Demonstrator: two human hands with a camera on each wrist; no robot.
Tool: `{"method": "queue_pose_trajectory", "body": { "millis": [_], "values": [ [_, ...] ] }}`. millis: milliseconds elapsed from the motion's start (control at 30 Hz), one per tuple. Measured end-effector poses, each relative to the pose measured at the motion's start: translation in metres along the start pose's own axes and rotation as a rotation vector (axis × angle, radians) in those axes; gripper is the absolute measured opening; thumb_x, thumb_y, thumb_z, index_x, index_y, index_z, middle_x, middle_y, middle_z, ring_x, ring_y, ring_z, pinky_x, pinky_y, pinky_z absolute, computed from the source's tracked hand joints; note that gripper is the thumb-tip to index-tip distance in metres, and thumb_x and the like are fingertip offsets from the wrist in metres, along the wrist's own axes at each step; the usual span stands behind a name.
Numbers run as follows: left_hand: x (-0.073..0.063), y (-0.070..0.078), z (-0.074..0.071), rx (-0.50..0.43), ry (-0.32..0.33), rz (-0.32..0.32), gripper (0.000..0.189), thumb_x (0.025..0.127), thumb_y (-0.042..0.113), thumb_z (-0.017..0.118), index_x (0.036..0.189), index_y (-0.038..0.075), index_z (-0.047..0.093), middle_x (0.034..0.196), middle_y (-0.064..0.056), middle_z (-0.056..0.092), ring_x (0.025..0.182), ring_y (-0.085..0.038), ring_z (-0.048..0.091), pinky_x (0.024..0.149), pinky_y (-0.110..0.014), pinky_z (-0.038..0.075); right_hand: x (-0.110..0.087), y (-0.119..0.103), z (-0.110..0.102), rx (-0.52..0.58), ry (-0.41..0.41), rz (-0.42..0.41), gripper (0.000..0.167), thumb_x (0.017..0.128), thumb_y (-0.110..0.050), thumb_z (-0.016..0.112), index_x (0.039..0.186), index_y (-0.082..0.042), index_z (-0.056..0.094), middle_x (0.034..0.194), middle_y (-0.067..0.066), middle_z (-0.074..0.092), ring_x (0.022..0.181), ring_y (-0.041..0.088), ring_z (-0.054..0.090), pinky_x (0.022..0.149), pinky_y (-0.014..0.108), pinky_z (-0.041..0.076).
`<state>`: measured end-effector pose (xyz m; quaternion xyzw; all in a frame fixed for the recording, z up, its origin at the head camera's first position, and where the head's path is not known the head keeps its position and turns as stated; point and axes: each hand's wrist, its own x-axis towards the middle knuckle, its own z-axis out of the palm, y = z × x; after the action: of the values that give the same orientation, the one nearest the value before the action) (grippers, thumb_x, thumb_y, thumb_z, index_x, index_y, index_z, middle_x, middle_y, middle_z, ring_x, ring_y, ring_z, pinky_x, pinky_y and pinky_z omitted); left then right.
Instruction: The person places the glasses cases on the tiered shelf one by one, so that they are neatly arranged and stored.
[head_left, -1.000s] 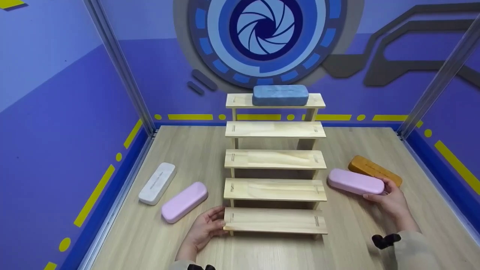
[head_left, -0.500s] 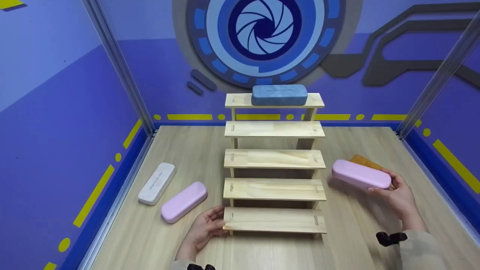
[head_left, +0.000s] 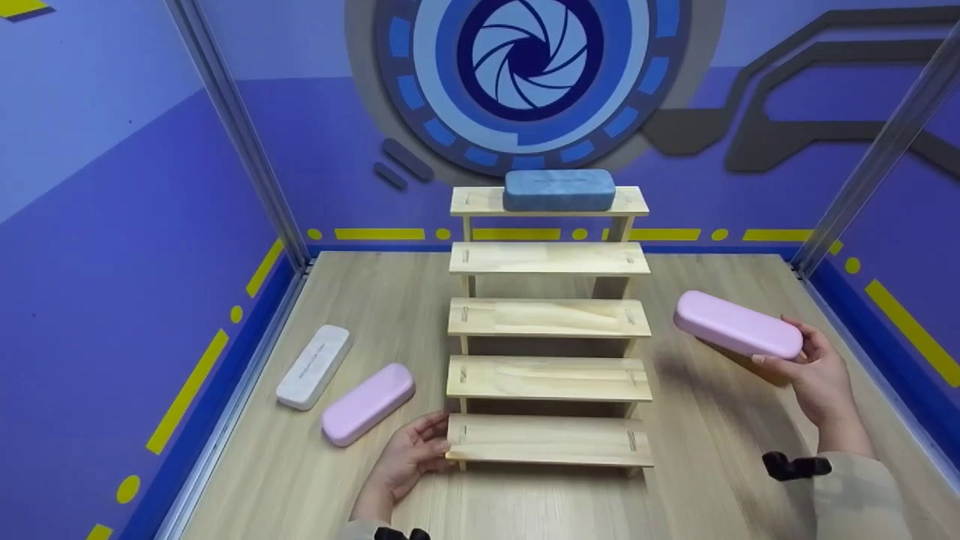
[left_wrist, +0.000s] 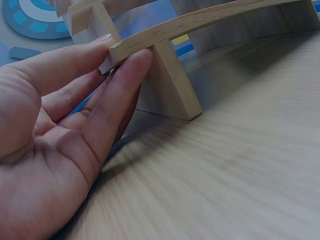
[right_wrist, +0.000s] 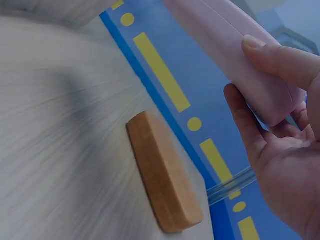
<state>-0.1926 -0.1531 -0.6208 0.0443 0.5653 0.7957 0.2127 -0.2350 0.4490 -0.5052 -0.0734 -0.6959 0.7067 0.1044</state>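
Note:
My right hand [head_left: 823,384] holds a pink glasses case [head_left: 739,325] by its near end, thumb on one side and fingers beneath. In the right wrist view the case [right_wrist: 225,47] is raised above the table, apart from a brown glasses case [right_wrist: 162,172] that lies on it. The head view shows the brown one mostly hidden under the pink one. My left hand [head_left: 409,456] pinches the left end of the lowest board on a wooden stepped stand [head_left: 551,441]; the thumb is above the edge and fingers below, as the left wrist view shows.
On the stand's top step sits a blue glasses case [head_left: 559,190]. Left of the stand, a white glasses case [head_left: 313,367] and a second pink glasses case [head_left: 369,405] lie on the table [head_left: 525,510]. Blue-purple panels [head_left: 150,300] enclose the table at the back and sides.
My right hand has lifted the pink glasses case upward and to the right, so that it covers more of the brown one in the head view. The left hand stays on the board.

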Motion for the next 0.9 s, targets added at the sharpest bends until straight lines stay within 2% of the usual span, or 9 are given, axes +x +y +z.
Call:
{"method": "queue_pose_trajectory", "body": {
  "millis": [233, 433, 667, 900],
  "values": [
    [0.0, -0.001, -0.001, -0.007, -0.005, 0.022, 0.071, 0.095, -0.004, 0.063, 0.154, -0.015, 0.026, 0.127, -0.001, 0.063, 0.107, -0.015, 0.067, 0.082, -0.028, 0.064, 0.0, -0.022, 0.006, 0.164, -0.04, -0.096, 0.071, 0.082, 0.021, 0.071, 0.138, -0.019, 0.052, 0.125, -0.012, 0.053, 0.106, 0.0, 0.057, 0.081, 0.011, 0.058],
    [-0.001, -0.001, 0.0, -0.005, 0.007, 0.018, 0.069, 0.094, -0.004, 0.064, 0.153, -0.015, 0.028, 0.126, -0.001, 0.064, 0.106, -0.015, 0.067, 0.084, -0.03, 0.064, 0.002, -0.042, 0.011, 0.188, -0.051, -0.158, 0.071, 0.081, 0.024, 0.069, 0.135, -0.02, 0.055, 0.125, -0.008, 0.055, 0.104, 0.003, 0.061, 0.078, 0.015, 0.061],
    [-0.001, -0.001, -0.001, -0.012, 0.002, 0.017, 0.072, 0.094, -0.004, 0.063, 0.154, -0.015, 0.025, 0.127, -0.001, 0.064, 0.107, -0.016, 0.068, 0.085, -0.03, 0.064, 0.005, -0.062, 0.022, 0.224, -0.086, -0.198, 0.07, 0.082, 0.026, 0.066, 0.137, -0.016, 0.054, 0.129, -0.004, 0.053, 0.11, 0.009, 0.057, 0.083, 0.015, 0.06],
    [0.0, -0.001, -0.001, -0.01, 0.001, 0.019, 0.073, 0.094, -0.004, 0.064, 0.154, -0.015, 0.024, 0.127, -0.001, 0.065, 0.105, -0.015, 0.069, 0.085, -0.03, 0.064, 0.011, -0.077, 0.038, 0.177, -0.113, -0.211, 0.071, 0.083, 0.023, 0.068, 0.141, -0.013, 0.051, 0.132, -0.005, 0.052, 0.113, 0.011, 0.055, 0.084, 0.013, 0.059]
  ]
}}
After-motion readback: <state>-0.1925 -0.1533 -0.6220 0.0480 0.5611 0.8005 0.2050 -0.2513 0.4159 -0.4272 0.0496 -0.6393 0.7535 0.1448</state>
